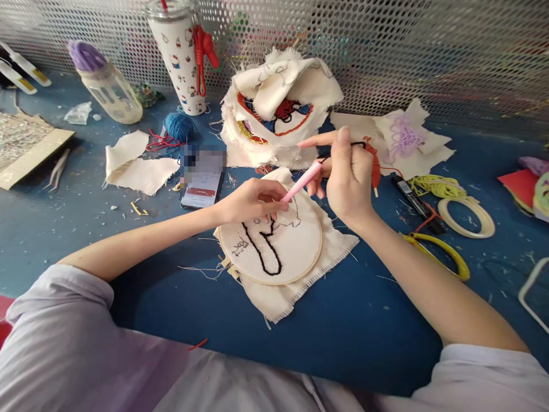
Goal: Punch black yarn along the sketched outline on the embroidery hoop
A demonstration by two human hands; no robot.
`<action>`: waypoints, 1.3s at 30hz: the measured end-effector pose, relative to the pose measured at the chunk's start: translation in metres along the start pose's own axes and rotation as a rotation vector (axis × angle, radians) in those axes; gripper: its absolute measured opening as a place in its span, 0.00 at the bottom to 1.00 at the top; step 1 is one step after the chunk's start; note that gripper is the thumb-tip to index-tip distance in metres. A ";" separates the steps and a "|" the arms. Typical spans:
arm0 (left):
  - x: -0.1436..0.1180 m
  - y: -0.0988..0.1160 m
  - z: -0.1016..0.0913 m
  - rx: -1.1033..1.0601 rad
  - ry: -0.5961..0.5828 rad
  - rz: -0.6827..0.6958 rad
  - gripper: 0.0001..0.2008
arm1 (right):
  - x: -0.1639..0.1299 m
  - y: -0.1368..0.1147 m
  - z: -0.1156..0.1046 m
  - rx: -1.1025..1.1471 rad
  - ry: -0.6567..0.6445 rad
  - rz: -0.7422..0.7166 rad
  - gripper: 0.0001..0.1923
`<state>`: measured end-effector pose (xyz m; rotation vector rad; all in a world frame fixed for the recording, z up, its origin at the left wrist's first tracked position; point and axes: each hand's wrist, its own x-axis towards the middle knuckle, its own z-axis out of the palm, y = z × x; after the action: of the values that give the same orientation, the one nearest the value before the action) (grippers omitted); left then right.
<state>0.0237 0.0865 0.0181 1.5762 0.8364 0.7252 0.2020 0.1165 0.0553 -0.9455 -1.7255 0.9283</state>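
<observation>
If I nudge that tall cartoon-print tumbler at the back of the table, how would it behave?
The tumbler is tall, upright and narrower at its base, so it would probably tip rather than slide. Its smooth printed wall may be slippery. The red cord hanging beside it could snag.

Frayed woven cloth [295,274], wooden hoop [274,279]

Bright, even daylight; soft shadows; edges bend, perhaps slightly blurred there.
</observation>
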 end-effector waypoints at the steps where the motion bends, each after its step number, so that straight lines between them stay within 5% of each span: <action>1: 0.000 0.000 0.000 -0.006 -0.003 -0.003 0.07 | -0.001 -0.001 0.001 0.008 -0.001 0.013 0.29; 5: 0.000 0.003 0.001 0.022 -0.001 -0.006 0.08 | -0.012 0.002 0.006 -0.002 -0.082 0.021 0.31; 10: -0.009 0.011 -0.002 0.173 0.067 0.027 0.11 | -0.033 0.016 0.013 -0.124 -0.116 0.011 0.14; 15: -0.038 0.016 -0.013 0.728 0.364 0.037 0.10 | -0.049 0.023 0.015 -0.238 -0.102 -0.009 0.10; 19: -0.067 0.015 -0.006 1.160 0.349 -0.049 0.12 | -0.057 0.024 0.014 -0.263 -0.189 -0.050 0.10; 23: -0.090 0.015 0.008 1.356 0.325 -0.126 0.15 | -0.062 0.028 0.014 -0.222 -0.190 -0.051 0.09; 29: -0.106 0.017 0.003 1.219 0.313 -0.241 0.17 | -0.066 0.035 0.013 -0.133 -0.182 0.008 0.08; 32: -0.107 0.017 -0.002 0.975 0.271 -0.249 0.19 | -0.065 0.034 0.013 -0.138 -0.177 -0.002 0.08; 39: -0.100 0.012 0.012 0.314 0.395 -0.285 0.22 | -0.063 0.027 0.013 -0.039 -0.091 0.024 0.10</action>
<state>-0.0204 -0.0048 0.0269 1.5609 1.4928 0.7317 0.2121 0.0696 0.0045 -0.9640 -1.8191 0.9691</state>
